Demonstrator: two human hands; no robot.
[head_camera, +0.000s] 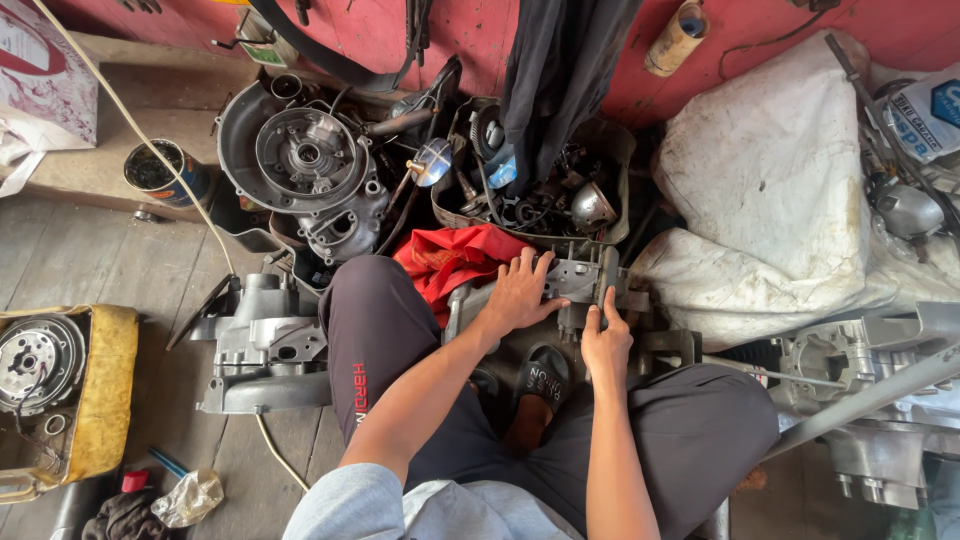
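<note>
Here, you sit on the wooden floor (90, 260) with knees spread, and a grey engine case (585, 285) lies between your legs, just beyond your sandal (540, 375). Your left hand (520, 295) rests flat on the left part of the case, fingers (525, 265) spread and released, gripping nothing. Your right hand (605, 340) sits on the near right edge of the case; its forefinger points up along a dark upright part, and the other fingers curl under. You cannot tell whether they clamp anything.

A red rag (450, 258) lies touching the far left side of the case, partly over your left knee. Beyond it stands a tray of small parts (540, 190), with a dark cloth (560, 70) hanging over it from the red wall (760, 30). To the left of the tray sits a round engine cover (305, 155), and nearer you, beside your left thigh, another grey casing (262, 345). A tin can (160, 172) stands on a low step at far left. A yellow tub (105, 390) holds a round metal part at the left edge. White sacks (770, 180) lie to the right of the case.
</note>
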